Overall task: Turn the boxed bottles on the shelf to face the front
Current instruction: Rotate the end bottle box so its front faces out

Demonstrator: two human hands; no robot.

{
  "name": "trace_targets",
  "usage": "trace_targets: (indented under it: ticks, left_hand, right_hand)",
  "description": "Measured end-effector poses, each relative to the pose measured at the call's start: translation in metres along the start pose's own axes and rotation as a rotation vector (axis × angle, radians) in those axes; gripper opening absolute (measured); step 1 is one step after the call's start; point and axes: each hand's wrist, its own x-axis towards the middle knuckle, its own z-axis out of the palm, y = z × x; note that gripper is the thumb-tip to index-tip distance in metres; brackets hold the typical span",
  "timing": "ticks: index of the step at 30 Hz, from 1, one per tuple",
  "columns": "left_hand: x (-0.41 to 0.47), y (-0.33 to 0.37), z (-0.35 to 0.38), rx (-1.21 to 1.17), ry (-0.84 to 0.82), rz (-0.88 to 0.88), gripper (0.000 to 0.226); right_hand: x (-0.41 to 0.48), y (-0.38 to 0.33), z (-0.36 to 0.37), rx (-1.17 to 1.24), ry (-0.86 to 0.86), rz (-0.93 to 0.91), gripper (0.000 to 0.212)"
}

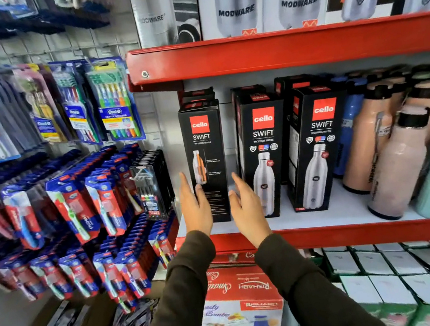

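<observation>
Three black Cello Swift boxed bottles stand upright on the white shelf [326, 216] with its red front edge. The left box [204, 147] shows a narrow side panel with a small cutaway bottle picture. The middle box [264, 150] and the right box [313, 146] show their large steel-bottle fronts. More black boxes stand behind them. My left hand [195, 207] is open, fingers up, at the left box's lower left edge. My right hand [246, 205] is open in the gap between the left and middle boxes. Neither hand grips a box.
Loose pink, blue and mint bottles [389, 155] crowd the shelf's right side. Modware boxes [238, 2] fill the shelf above. Toothbrush packs [113, 99] hang on the wall to the left. Red Rishabh cartons [243, 291] and white boxes sit on the shelf below.
</observation>
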Motion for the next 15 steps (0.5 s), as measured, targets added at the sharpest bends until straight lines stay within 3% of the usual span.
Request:
trace_targets:
  ticks: [3, 8, 15]
  left_hand:
    - [0.009, -0.01, -0.01, -0.036, -0.075, -0.078, 0.047]
    - [0.017, -0.02, -0.019, -0.064, -0.117, -0.051, 0.038]
    - [0.011, -0.018, -0.029, -0.344, -0.031, -0.12, 0.035]
  right_hand:
    - [0.006, 0.001, 0.012, -0.036, -0.044, 0.066, 0.049]
    - [0.005, 0.005, 0.023, -0.019, -0.008, 0.098, 0.048]
    - [0.006, 0.005, 0.021, 0.038, 0.025, 0.077, 0.071]
